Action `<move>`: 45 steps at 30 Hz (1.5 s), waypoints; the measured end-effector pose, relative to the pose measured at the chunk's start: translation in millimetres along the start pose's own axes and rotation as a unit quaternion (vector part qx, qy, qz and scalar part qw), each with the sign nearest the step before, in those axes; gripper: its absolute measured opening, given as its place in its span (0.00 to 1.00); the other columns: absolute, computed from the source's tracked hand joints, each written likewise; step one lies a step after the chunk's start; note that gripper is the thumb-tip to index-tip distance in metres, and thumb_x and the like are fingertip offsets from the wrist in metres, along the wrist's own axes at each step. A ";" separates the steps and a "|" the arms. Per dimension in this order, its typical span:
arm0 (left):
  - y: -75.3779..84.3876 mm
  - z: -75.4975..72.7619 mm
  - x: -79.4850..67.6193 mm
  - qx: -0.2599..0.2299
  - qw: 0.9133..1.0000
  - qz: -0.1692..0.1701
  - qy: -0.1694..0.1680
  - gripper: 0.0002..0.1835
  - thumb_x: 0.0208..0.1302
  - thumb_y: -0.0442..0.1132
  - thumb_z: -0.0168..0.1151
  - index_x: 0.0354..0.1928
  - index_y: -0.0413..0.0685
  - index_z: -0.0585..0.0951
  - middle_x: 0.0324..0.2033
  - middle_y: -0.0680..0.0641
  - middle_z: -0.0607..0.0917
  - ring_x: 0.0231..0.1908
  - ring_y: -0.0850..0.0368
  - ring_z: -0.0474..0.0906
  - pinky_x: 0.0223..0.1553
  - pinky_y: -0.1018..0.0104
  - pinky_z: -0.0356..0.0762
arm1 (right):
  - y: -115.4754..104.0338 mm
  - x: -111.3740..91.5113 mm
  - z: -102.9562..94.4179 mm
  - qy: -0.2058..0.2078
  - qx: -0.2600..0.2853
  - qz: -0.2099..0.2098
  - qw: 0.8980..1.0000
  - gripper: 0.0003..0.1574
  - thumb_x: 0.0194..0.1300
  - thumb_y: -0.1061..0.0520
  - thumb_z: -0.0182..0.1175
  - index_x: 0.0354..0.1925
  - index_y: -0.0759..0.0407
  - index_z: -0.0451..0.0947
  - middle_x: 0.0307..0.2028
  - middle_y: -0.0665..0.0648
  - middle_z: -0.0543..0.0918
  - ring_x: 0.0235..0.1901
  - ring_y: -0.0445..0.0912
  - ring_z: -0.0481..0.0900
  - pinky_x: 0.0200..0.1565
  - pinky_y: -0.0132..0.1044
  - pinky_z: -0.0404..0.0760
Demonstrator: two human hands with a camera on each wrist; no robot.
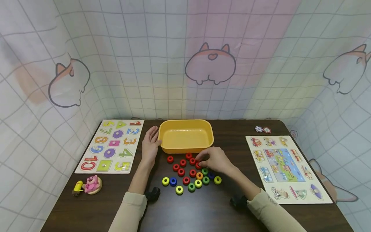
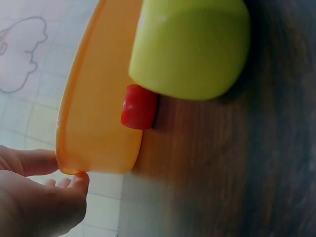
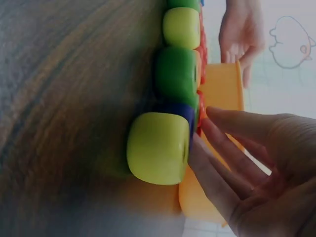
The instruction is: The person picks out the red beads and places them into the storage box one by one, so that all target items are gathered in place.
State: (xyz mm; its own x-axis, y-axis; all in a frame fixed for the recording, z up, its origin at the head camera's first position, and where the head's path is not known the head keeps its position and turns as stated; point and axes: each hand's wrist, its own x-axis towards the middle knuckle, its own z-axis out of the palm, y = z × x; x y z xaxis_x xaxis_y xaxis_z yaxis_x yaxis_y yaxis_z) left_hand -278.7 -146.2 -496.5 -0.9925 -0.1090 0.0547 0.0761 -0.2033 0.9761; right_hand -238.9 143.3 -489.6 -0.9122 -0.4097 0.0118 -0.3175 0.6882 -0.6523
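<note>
On my feed from the head camera, a person's left hand grasps the left end of a yellow tray, which stands at the far side of a dark desk. My left wrist view shows the thumb at the rim and the fingertips against the end wall.

The right hand reaches in from the right with bent fingers, its fingertips touching a red ring in front of the tray, near its right side. I cannot tell whether the pinch is closed.

Around that ring I see more rings, loosely scattered: red ones nearest the tray, then green, blue, yellow and a single orange one closer to the person.

At the left of the desk lies a number board, with a pink toy bear and a small yellow toy just beside its near edge. At the right lies a picture board, with two round chips behind it. Grid-patterned cloth with cartoon animals hangs behind.
</note>
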 end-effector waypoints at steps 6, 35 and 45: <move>-4.6 -5.7 1.2 -0.038 0.999 -0.020 -0.006 0.36 0.63 0.16 0.47 0.72 0.43 0.60 0.73 0.42 0.59 0.72 0.49 0.56 0.69 0.55 0.62 | -0.6 1.5 6.9 -0.029 -0.006 0.005 1.000 0.08 0.55 0.53 0.73 0.36 0.44 0.89 0.31 0.39 0.86 0.28 0.38 0.79 0.31 0.36 0.81; -13.1 -3.9 5.7 -0.105 0.994 -0.014 0.019 0.38 0.58 0.14 0.45 0.71 0.47 0.63 0.72 0.48 0.60 0.71 0.54 0.60 0.66 0.66 0.66 | -54.7 88.9 -58.9 -0.168 0.232 0.052 0.957 0.15 0.61 0.66 0.65 0.48 0.64 0.84 0.40 0.60 0.88 0.36 0.61 0.87 0.43 0.59 0.83; -14.2 -7.6 6.8 -0.107 0.994 -0.023 0.012 0.39 0.57 0.14 0.48 0.71 0.44 0.62 0.72 0.44 0.62 0.70 0.54 0.62 0.68 0.63 0.64 | -60.2 175.5 -35.2 -0.148 0.211 0.119 0.959 0.16 0.60 0.64 0.66 0.48 0.63 0.85 0.41 0.60 0.88 0.37 0.61 0.87 0.45 0.56 0.84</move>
State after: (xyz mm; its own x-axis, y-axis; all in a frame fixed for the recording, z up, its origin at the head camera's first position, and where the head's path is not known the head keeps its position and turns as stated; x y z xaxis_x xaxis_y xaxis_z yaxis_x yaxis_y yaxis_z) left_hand -285.8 -151.5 -511.6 -0.9932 -0.1164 0.0029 0.0509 -0.4116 0.9100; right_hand -389.0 50.9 -421.6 -0.8127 -0.4660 -0.3499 0.0807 0.5047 -0.8595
